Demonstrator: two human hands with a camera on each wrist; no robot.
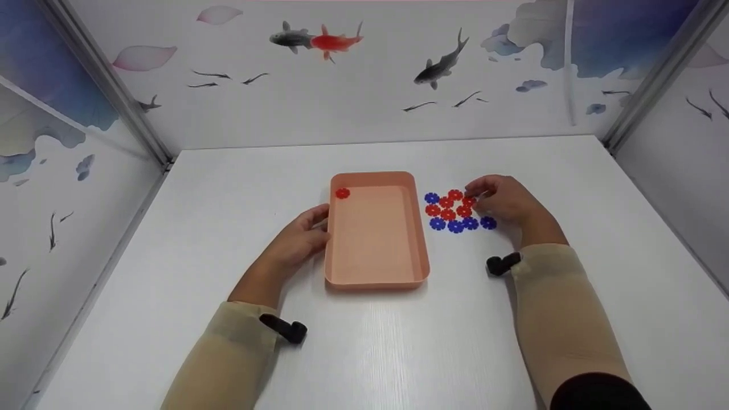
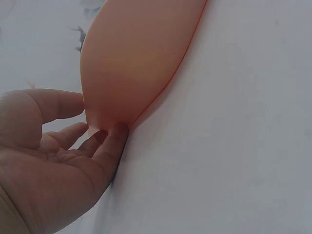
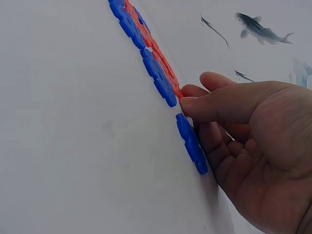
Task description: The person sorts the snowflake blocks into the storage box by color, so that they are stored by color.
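Note:
A pink rectangular tray (image 1: 377, 279) stands on the table, with one red flower-shaped disc (image 1: 342, 193) in its far left corner. My left hand (image 1: 298, 238) rests its fingertips on the tray's outer left wall; the left wrist view shows these fingers (image 2: 113, 151) against the tray (image 2: 131, 58). To the right of the tray lies a flat group of red and blue flower-shaped discs. At its right edge my right hand (image 1: 507, 200) pinches a red disc (image 1: 469, 202) between thumb and forefinger. A blue disc (image 3: 191, 144) lies just below that hand in the right wrist view.
The white table (image 1: 398, 347) runs back to a wall (image 1: 364, 108) printed with fish. Side panels (image 1: 51, 228) with metal posts stand left and right. Several blue discs (image 1: 455, 226) form the near row of the group, close to the tray's right wall.

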